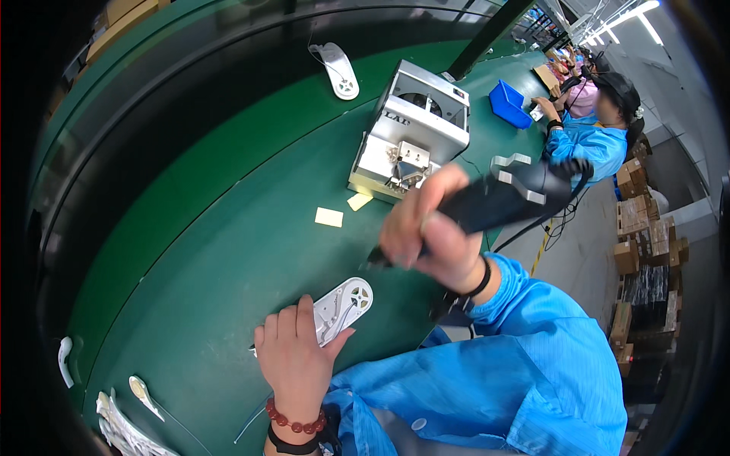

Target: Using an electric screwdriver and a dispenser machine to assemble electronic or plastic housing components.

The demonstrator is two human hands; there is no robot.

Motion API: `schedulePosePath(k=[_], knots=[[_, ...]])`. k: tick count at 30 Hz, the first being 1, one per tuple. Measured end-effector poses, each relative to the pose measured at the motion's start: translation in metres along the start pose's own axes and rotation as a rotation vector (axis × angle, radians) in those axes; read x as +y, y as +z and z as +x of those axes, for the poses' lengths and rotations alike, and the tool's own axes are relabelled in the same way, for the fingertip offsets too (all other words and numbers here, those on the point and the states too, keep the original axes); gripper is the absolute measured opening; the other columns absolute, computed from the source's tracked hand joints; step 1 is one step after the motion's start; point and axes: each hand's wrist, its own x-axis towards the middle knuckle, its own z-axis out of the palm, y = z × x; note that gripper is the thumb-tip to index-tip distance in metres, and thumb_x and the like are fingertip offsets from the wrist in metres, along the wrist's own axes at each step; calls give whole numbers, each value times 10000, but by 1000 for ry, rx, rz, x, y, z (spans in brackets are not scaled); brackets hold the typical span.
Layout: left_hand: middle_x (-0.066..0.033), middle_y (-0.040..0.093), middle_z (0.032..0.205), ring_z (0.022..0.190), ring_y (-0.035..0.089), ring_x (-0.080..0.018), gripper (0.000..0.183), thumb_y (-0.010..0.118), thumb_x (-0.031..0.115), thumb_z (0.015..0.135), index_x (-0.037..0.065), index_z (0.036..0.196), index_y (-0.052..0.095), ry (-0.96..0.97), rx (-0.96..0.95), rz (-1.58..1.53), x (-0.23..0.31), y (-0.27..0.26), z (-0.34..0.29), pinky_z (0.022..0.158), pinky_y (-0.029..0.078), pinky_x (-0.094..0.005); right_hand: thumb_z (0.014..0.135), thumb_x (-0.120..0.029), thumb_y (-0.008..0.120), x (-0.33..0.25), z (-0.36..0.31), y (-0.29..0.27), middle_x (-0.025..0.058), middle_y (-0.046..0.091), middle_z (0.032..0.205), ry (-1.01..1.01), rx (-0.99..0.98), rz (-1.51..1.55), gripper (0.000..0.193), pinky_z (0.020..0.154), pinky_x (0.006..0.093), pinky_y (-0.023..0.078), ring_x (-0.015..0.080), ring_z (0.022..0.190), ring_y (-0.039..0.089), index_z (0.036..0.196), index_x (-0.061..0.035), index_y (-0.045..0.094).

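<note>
A long white plastic housing (356,295) with a round, spoked end lies on the green bench. Over its near half rests my left hand (295,349), fingers and thumb gripping its sides and hiding that part. A thin grey wire runs along the inside of the housing. My right hand (433,235) is wrapped round a black electric screwdriver (487,204), blurred by motion. The tool is tilted, its tip pointing down and left, above the bench and apart from the housing. Just beyond my right hand stands a silver screw feeder (426,114).
Two yellow paper slips (328,217) lie by the feeder. Another white housing (340,72) sits on the far belt. White parts (122,429) are piled at the near left. A blue bin (510,105) stands near a co-worker (597,137); the screwdriver's cable (532,228) hangs at the right.
</note>
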Motion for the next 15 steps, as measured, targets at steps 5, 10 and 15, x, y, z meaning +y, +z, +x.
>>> schedulePosePath(k=[5, 10, 15], knots=[[-71, 586, 922, 833, 567, -264, 599, 829, 337, 640, 38, 1119, 630, 6, 59, -4, -2, 5, -3, 720, 410, -393, 835, -57, 711, 1, -30, 36, 62, 639, 794, 197, -168, 75, 239, 616, 276, 510, 134, 673, 623, 970, -39, 514], [-57, 575, 886, 809, 567, -256, 492, 804, 244, 628, 65, 1051, 627, 13, 80, -4, -2, 5, -3, 701, 407, -390, 813, -65, 737, 12, -37, 43, 23, 618, 784, 256, -174, 63, 240, 608, 255, 501, 104, 681, 621, 958, -42, 547], [-51, 571, 874, 799, 568, -252, 463, 795, 226, 629, 76, 1032, 622, 13, 101, -17, -3, 7, -3, 691, 401, -387, 807, -65, 737, 11, -35, 44, 19, 621, 788, 293, -166, 38, 227, 605, 250, 499, 101, 688, 626, 941, -48, 554]])
